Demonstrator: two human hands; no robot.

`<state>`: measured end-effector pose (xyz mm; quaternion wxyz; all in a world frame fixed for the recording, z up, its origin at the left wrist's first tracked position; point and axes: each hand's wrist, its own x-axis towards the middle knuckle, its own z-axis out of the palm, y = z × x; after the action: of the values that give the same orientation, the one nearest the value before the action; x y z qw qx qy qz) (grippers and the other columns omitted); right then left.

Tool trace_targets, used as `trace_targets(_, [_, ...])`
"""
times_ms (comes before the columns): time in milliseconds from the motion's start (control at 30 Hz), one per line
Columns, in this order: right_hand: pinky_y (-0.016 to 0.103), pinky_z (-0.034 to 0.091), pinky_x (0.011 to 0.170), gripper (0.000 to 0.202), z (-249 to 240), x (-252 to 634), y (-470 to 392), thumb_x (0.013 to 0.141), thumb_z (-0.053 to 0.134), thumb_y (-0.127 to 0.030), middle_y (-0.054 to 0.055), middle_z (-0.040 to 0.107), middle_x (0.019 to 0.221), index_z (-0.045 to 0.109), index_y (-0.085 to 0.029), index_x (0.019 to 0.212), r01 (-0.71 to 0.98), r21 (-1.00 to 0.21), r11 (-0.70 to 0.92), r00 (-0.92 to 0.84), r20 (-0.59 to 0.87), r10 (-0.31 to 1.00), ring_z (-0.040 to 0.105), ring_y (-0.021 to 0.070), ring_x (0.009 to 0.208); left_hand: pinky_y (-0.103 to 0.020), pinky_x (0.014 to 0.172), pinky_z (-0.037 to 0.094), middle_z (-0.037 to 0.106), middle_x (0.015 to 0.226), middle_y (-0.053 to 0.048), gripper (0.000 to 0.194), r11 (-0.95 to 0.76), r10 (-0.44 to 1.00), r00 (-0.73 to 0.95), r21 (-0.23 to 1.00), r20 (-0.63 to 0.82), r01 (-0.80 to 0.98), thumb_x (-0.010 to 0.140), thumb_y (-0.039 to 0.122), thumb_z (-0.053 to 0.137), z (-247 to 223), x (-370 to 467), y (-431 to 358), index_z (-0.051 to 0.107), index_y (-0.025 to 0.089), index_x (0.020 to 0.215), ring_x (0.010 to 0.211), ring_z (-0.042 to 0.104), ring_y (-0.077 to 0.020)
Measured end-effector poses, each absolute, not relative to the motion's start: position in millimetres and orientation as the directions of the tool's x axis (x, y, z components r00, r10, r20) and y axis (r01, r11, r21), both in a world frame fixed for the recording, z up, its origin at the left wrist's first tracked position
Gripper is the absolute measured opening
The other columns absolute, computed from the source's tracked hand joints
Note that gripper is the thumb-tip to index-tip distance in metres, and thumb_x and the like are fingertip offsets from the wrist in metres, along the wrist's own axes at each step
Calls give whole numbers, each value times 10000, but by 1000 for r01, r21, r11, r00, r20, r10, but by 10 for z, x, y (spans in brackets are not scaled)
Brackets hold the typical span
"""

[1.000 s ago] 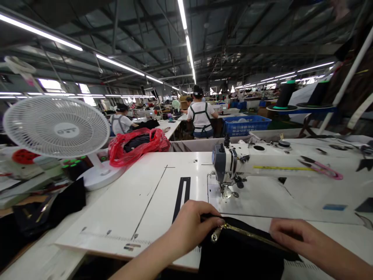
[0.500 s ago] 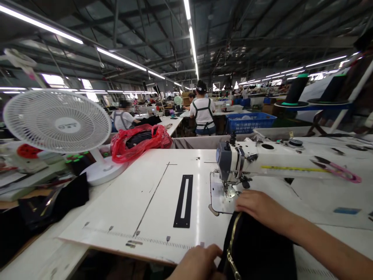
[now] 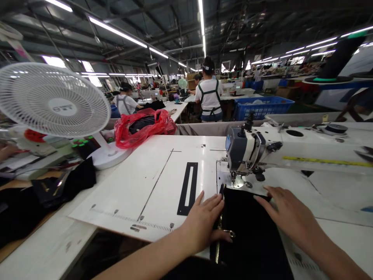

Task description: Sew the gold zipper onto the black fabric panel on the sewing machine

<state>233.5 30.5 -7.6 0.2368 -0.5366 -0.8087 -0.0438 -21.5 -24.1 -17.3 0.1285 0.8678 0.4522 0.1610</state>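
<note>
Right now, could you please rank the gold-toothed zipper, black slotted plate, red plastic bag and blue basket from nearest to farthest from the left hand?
1. Gold-toothed zipper: under the left hand.
2. Black slotted plate: ahead and slightly left, on the tabletop.
3. Red plastic bag: farther left, at the tabletop's far edge.
4. Blue basket: beyond the tabletop, toward the right.

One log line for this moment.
left hand: at zipper | right hand: at edge of black cloth | sewing machine: beyond black cloth

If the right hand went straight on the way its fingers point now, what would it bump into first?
Past the black fabric at its fingertips, the right hand would probably meet the sewing machine head first, though its height above the table is unclear.
</note>
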Motion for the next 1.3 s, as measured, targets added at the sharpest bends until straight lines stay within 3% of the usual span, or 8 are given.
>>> trace_targets(200, [375,468,642,478,-307,2464,254,809,375,-620,82,612,729,575,-186,793,876,-426,228,-103,298,949,593,246,689,-450,1090,277,498,1312,-113,627,-543,840,517,255,167,800,814,595,483,24,-155,-305,464,157,1262,1232,422,-259])
trace_targets(333, [336,446,614,357,-242,2304,303,826,378,-514,70,611,742,534,-202,751,847,-479,228,-46,362,931,587,220,666,-497,1094,251,347,1440,-116,783,-613,782,621,264,64,745,728,668,540,106,-303,-151,414,160,1310,1337,266,-311])
trace_targets(500, [296,363,496,286,-100,2229,163,907,330,-399,67,614,668,503,-171,913,951,-271,147,6,494,869,581,219,546,-571,1121,54,258,1480,-127,979,-596,789,615,226,-16,771,690,791,404,14,-282,-90,268,126,1395,1371,148,-358])
trace_targets(667, [261,231,404,220,-80,2241,156,933,364,-312,10,526,475,500,-143,967,999,42,-18,9,189,982,563,230,449,-600,1104,27,266,1477,-124,953,-566,819,574,151,-12,811,727,754,414,61,-165,-131,192,144,1424,1358,164,-391])
trace_targets(800, [272,267,404,251,-48,2208,116,934,346,-286,96,624,722,505,-116,1026,986,161,39,-83,275,958,615,250,609,-606,1098,34,263,1476,-139,970,-561,821,569,124,-43,818,720,743,447,105,-138,-137,181,132,1425,1354,175,-396])
trace_targets(1033, [335,374,390,551,-135,2248,-339,917,264,-465,185,608,981,375,-90,1306,992,73,105,-125,386,914,591,272,618,-615,1087,-4,207,1489,-167,1058,-583,807,590,129,-22,802,678,839,282,40,-152,-137,169,98,1425,1362,136,-401])
trace_targets(1200, [340,486,516,484,-327,2378,-455,947,226,-405,146,650,1023,374,-127,1314,969,-68,238,-194,385,902,649,255,727,-614,1083,-26,153,1500,-174,1135,-583,806,591,121,-42,804,632,863,309,11,-141,-119,127,77,1431,1360,105,-422])
trace_targets(1300, [333,465,482,445,-325,2453,-450,952,218,-396,105,669,985,468,-171,1243,961,-26,275,-245,378,893,644,236,667,-617,1080,-27,161,1499,-177,1136,-578,810,585,104,-47,809,635,859,310,9,-127,-117,122,71,1430,1357,108,-429])
